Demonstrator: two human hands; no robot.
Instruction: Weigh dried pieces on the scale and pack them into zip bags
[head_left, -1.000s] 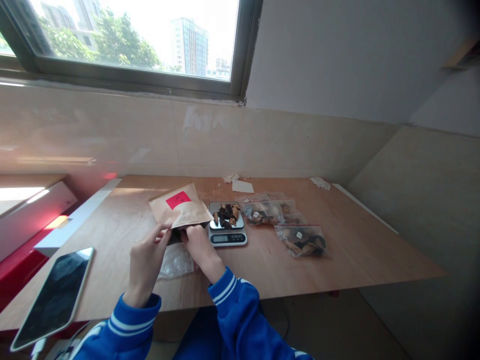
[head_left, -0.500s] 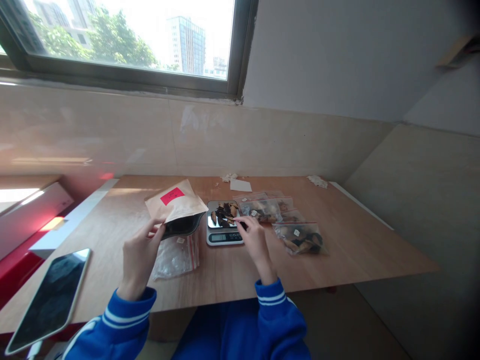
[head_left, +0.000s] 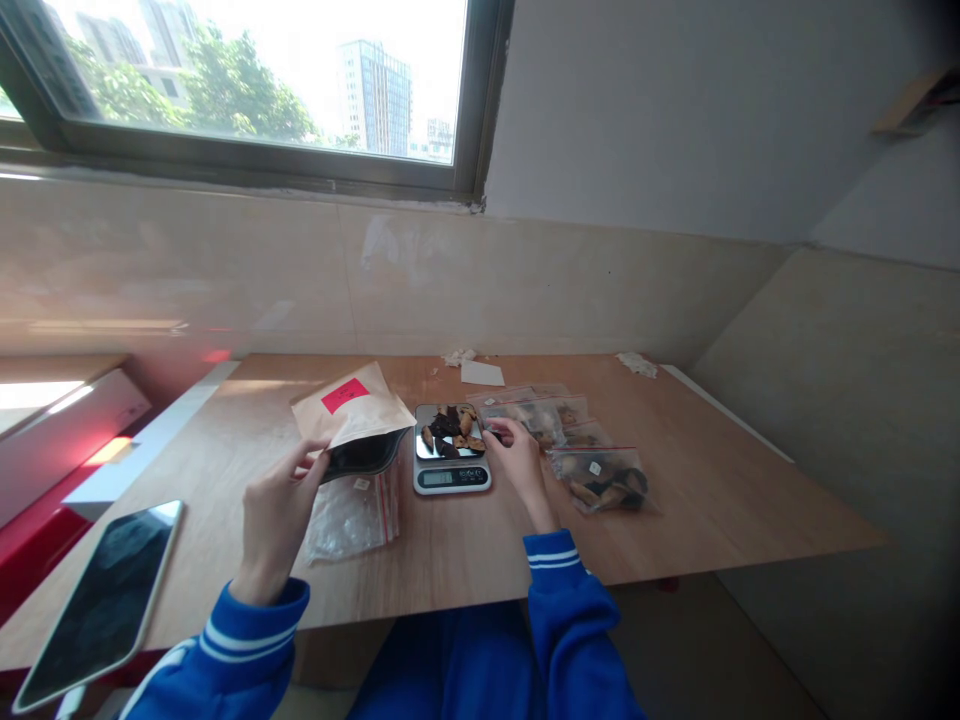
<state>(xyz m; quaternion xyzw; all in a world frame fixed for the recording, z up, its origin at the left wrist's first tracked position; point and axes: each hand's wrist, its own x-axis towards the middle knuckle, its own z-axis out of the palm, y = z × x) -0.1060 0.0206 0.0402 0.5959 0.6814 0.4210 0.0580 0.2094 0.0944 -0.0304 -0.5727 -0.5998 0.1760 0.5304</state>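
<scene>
My left hand (head_left: 281, 510) is closed on the edge of a brown paper bag (head_left: 373, 413) with a red label. The bag is tilted, and its dark open mouth faces me. To its right a small digital scale (head_left: 452, 479) carries several dried brown and dark slices (head_left: 454, 425) on its shiny plate. My right hand (head_left: 517, 455) is just off the right side of the plate, thumb and fingers pinched. A small dark bit shows at the fingertips, but I cannot make out what it is.
Clear zip bags (head_left: 352, 515) lie beneath the paper bag. Several filled zip bags (head_left: 606, 480) lie right of the scale. A phone (head_left: 105, 595) with a cable is at the table's left edge. A white card (head_left: 482, 373) and crumpled tissue (head_left: 636, 364) lie at the back.
My right hand has moved from over the slices to the right, off the plate, uncovering the slices on that side. My left hand and the paper bag have hardly moved.
</scene>
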